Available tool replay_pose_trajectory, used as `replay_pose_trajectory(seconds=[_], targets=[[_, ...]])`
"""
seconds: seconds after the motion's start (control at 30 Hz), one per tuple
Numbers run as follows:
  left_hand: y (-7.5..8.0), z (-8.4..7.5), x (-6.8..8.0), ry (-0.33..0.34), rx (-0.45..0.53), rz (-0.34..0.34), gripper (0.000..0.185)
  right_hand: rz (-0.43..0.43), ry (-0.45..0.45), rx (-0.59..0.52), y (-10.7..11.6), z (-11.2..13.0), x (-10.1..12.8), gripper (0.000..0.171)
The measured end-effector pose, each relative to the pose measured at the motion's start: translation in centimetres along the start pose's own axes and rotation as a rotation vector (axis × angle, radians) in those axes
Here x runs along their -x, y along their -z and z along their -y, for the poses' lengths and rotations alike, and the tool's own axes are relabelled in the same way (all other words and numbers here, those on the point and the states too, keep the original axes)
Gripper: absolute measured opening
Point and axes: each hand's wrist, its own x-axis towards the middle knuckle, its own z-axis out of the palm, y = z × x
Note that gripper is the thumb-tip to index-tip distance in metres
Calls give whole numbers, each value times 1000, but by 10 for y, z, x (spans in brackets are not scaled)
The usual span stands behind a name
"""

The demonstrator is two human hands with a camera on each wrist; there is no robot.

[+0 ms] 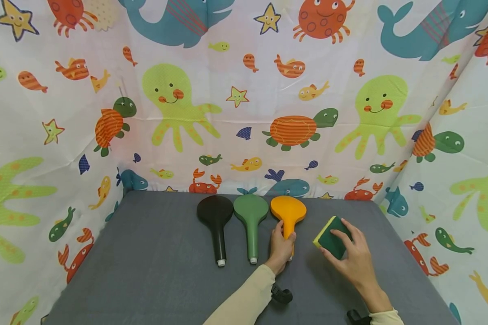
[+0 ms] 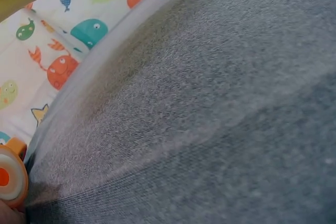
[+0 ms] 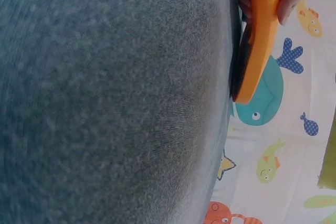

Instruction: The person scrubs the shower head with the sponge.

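Orange plastic fills the left hand [image 1: 282, 247]: its fingers and thumb are curled round the handle of the orange shower head [image 1: 288, 210], which lies on the grey cloth-covered table [image 1: 154, 266]. The handle's long axis runs from the hand away toward the sea-creature curtain [image 1: 244, 99], with the round head at the far end; in the right wrist view the head seems tilted, its rim just off the cloth.

Just right of the orange shower head, the right hand [image 1: 355, 262] pinches a green and yellow sponge [image 1: 331, 238] between thumb and fingers, holding it tilted, green face up and yellow layer toward the orange head. The sponge is near the orange head but not touching it, and the right hand is the one closer to the round part.

Left of the orange shower head lies a green shower head [image 1: 251, 216], and beyond that a black shower head [image 1: 216, 219], both parallel to it, handles pointing at the person. No containers are in view.
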Motion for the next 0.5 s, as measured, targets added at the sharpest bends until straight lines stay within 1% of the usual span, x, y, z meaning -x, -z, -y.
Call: replay_pose_trajectory(seconds=[0.27, 0.4, 0.5], targets=[[1, 0, -1, 1, 6, -5, 60, 3, -13, 2, 0, -1, 1, 63], [4, 1, 1, 11, 19, 21, 63, -1, -14, 6, 1, -1, 2, 63], [7, -1, 4, -3, -1, 49, 64, -4, -13, 5, 1, -1, 2, 62]])
